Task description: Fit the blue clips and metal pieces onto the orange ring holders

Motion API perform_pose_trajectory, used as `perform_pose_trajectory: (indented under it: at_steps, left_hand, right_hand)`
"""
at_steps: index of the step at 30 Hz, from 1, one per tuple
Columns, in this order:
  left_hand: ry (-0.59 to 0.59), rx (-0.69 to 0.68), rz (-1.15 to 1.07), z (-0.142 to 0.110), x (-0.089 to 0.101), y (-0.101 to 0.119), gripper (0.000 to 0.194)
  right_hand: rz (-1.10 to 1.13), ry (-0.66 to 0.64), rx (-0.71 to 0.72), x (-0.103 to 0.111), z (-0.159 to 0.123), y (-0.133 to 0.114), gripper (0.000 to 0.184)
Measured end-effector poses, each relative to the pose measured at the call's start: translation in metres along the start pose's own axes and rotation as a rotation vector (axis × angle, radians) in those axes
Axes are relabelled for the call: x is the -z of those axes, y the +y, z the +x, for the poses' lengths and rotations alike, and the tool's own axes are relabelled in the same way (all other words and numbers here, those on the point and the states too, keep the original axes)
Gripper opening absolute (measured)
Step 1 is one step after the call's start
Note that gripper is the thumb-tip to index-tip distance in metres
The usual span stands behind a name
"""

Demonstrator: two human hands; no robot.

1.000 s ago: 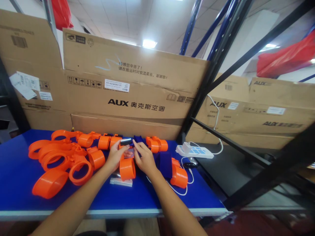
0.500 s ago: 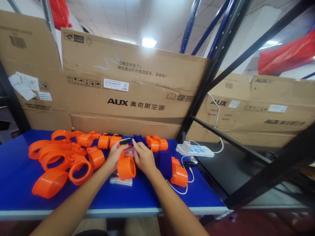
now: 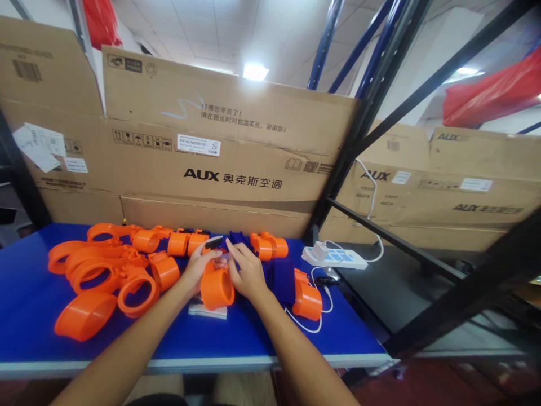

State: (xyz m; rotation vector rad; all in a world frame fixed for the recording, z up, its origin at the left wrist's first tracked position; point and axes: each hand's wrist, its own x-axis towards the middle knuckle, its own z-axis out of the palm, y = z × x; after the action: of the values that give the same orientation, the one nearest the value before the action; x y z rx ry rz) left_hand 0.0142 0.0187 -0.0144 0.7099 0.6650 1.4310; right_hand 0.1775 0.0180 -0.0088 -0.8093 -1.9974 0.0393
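My left hand point(image 3: 200, 268) is closed around an orange plastic ring-shaped part point(image 3: 216, 288), its round cuff hanging below the fingers. A small black piece point(image 3: 214, 242) sits at the top of this part, beside my left thumb. My right hand point(image 3: 247, 272) is closed as well, thumb and fingers pinching a dark blue band point(image 3: 226, 243) at the part's upper end. The fingers partly cover the band, so how it joins the orange part is hidden. Beneath the hands lies a flat silver-grey object point(image 3: 208, 310) on the blue tabletop point(image 3: 177, 344).
Several orange ring parts point(image 3: 99, 276) are heaped at the left; others point(image 3: 269, 247) stand along the back. At the right are a dark blue strap point(image 3: 282, 281) by an orange cuff point(image 3: 307, 301), a white power strip point(image 3: 336, 257) and cables. A cardboard wall point(image 3: 211, 141) rises behind.
The held part and its black piece have tilted slightly. Both hands stay in nearly the same place, and the other parts have not moved.
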Motion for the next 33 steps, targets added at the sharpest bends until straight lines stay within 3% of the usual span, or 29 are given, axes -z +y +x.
perform_pose_trajectory:
  at_steps: [3,6,8,10,12,14,22,27,33]
  left_hand:
    - [-0.057,0.015,0.014,-0.002,0.000,0.004,0.072]
    - [-0.138,0.043,0.078,-0.006,0.000,0.008,0.092]
    - [-0.197,0.067,0.108,-0.009,0.001,0.010,0.101]
    - [-0.243,0.087,0.118,-0.010,0.002,0.009,0.104]
    - [-0.267,0.099,0.118,-0.009,0.002,0.007,0.103]
    - [-0.272,0.113,0.100,-0.008,0.002,0.005,0.101]
    - [-0.422,0.155,-0.068,-0.012,-0.006,0.002,0.084]
    - [-0.336,0.145,-0.018,-0.007,-0.005,-0.001,0.064]
    - [-0.317,0.138,0.028,0.004,0.005,-0.006,0.064]
  right_hand:
    - [0.178,0.075,-0.105,0.001,0.003,0.000,0.043]
    - [0.384,0.163,-0.250,0.003,0.007,0.000,0.045]
    - [0.526,0.135,-0.298,0.006,0.010,-0.002,0.053]
    - [0.626,0.013,-0.307,0.009,0.013,-0.006,0.053]
    - [0.677,-0.092,-0.314,0.013,0.015,-0.010,0.050]
    - [0.711,-0.118,-0.325,0.014,0.016,-0.013,0.048]
    - [0.759,0.033,-0.448,0.006,0.015,-0.012,0.038]
    - [0.789,-0.030,-0.465,0.002,0.012,-0.010,0.038]
    - [0.826,-0.064,-0.430,-0.002,0.014,-0.007,0.037]
